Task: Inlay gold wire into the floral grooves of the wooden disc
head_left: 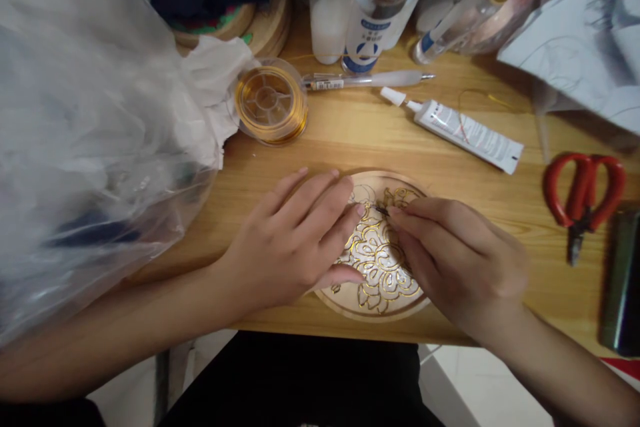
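Note:
In the head view, a round wooden board [345, 307] with a raised rim lies near the table's front edge. Gold wire outlines a flower pattern [383, 260] on it, with white filling in the petals and faint pencil lines near the top. My left hand [293, 247] rests flat over the board's left side, fingers stretched and slightly apart, steadying nothing visible between them. On the right side, my right hand [460, 263] is pinched closed at the upper part of the pattern. A small dark tip shows at its fingertips; what it belongs to is hidden.
Behind the board are a spool of gold wire [271, 99], a pen [373, 79] and a white tube [467, 132] with its cap on. Red-handled cutters [580, 197] and a dark object [623, 280] lie right. Bottles [373, 27] stand behind; a plastic bag [95, 120] fills the left.

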Demonstrator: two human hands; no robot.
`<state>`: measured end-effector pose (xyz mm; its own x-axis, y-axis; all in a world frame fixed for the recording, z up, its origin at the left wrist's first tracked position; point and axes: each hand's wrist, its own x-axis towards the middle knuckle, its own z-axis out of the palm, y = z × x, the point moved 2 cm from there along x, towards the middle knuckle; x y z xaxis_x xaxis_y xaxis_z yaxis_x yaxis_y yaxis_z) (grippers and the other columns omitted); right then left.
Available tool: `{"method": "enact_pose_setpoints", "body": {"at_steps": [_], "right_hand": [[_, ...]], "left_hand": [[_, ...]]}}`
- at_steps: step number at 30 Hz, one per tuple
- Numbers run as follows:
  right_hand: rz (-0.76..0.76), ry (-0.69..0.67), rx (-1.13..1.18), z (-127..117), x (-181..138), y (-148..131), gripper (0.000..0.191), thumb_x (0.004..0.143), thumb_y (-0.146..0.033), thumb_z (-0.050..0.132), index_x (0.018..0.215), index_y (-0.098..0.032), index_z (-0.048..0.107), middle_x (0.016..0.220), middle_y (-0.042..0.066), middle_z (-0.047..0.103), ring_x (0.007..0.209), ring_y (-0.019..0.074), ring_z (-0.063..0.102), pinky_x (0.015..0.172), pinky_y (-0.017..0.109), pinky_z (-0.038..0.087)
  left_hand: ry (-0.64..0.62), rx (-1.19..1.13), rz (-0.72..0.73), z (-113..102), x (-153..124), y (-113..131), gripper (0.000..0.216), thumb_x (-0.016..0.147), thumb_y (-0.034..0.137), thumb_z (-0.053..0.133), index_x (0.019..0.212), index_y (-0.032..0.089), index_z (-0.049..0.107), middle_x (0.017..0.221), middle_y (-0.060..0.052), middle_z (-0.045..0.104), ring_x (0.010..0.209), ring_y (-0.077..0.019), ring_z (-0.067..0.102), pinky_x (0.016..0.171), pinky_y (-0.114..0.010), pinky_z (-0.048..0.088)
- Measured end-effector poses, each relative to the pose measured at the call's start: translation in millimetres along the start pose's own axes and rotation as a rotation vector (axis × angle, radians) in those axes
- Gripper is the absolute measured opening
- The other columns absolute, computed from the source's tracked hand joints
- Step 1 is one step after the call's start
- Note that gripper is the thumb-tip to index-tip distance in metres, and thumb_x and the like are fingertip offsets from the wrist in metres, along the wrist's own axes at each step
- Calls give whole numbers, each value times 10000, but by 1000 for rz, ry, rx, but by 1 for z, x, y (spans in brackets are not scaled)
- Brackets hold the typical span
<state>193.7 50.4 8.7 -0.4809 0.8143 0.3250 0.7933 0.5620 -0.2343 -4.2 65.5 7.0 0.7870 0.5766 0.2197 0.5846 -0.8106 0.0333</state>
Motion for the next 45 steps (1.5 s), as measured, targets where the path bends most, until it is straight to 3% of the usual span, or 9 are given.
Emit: {"method": "enact_pose_setpoints", "body": {"at_steps": [9, 16, 23, 33, 45], "right_hand": [[-24, -3, -51, -1, 1, -2, 130, 824, -98, 681, 949, -115, 649, 887, 58, 734, 754, 167, 694, 611, 278, 556], [-27, -13, -78, 0, -1, -4, 144, 825, -115, 685, 965, -112, 654, 881, 50, 738, 779, 169, 692, 648, 277, 568], [-23, -25, -88, 0, -2, -4, 140, 849, -112, 652, 985, -141, 649, 910, 45, 743, 773, 170, 689, 596, 292, 557], [-14, -3, -57, -1, 1, -6, 141, 827, -98, 670, 964, -111, 639, 890, 73, 727, 725, 171, 677, 542, 296, 520], [-21, 4, -54, -2, 1, -4, 108, 821, -105, 680, 923, -117, 646, 885, 68, 725, 715, 158, 672, 547, 275, 516]], "left_hand": [[-36, 102, 67, -5, 3, 4, 589, 945, 590, 398, 1166, 94, 625, 1284, -146, 588, 1229, -306, 539, 1027, -472, 460], [-18, 88, 72, -7, 2, -2, 576, 920, 605, 447, 1207, 128, 595, 1288, -136, 582, 1234, -315, 540, 1045, -496, 451], [9, 64, 158, -9, 5, -4, 520, 932, 565, 455, 1129, 123, 644, 1334, -137, 551, 1245, -324, 531, 1067, -526, 439], [31, -190, 17, -7, 5, -20, 539, 925, 595, 431, 1105, 133, 642, 1259, -176, 592, 1206, -314, 539, 1067, -551, 388], [13, -149, 85, -3, 7, -18, 558, 924, 613, 405, 1121, 147, 639, 1245, -169, 614, 1170, -317, 577, 1039, -534, 440]]}}
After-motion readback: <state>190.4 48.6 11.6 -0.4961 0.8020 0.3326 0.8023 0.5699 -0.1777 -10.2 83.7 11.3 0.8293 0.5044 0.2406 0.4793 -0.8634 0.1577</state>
